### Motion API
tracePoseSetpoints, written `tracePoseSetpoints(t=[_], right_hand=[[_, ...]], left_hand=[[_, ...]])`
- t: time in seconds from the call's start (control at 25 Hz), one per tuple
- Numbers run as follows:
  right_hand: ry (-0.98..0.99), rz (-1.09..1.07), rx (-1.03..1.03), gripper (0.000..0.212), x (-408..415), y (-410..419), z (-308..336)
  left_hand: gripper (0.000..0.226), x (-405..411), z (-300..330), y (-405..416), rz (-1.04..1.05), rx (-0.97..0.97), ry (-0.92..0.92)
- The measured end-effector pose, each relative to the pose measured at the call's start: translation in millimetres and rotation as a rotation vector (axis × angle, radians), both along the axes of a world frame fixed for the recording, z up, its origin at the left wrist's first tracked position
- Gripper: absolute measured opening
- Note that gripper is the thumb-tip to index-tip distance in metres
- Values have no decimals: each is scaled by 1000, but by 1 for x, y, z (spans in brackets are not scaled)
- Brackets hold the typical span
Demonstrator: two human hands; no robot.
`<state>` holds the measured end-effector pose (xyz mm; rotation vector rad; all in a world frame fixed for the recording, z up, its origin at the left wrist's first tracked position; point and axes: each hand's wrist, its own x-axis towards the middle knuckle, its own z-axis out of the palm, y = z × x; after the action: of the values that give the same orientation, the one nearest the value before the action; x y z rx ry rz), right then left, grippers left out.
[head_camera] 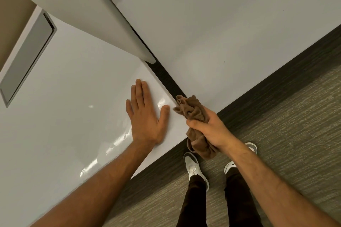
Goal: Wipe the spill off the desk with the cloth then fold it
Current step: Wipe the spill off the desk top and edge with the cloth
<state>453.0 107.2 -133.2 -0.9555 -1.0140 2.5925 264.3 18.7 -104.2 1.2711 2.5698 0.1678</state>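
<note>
A brown cloth (191, 110) is bunched up in my right hand (208, 131), held at the near right corner of the white desk (64, 97). Part of the cloth hangs below my fist, over the floor. My left hand (145, 116) lies flat and palm down on the desk, fingers together, just left of the cloth. Shiny streaks (103, 155) that look like wet patches show on the desk near my left wrist and forearm.
A second white desk (221, 24) stands to the right across a dark gap (166, 77). A white divider panel (83, 11) rises between them. A grey recessed cover (25, 57) sits in the desk's far left. Below are carpet and my shoes (195, 169).
</note>
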Motion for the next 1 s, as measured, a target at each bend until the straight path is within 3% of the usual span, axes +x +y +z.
tracePoseSetpoints(t=[0.36,0.56,0.76,1.0], right_hand=[[-43,-22,476,57,7,-4,8],[21,-48,313,54,29,12,9],[30,-343,183,25,10,52,30],[-72,-113,215,25,-80,61,33]], left_hand=[[93,3,4,2,13,1,-16],[92,3,5,2,8,1,-16],[92,3,7,2,0,-10,-19],[100,5,8,3,-5,-4,-20]])
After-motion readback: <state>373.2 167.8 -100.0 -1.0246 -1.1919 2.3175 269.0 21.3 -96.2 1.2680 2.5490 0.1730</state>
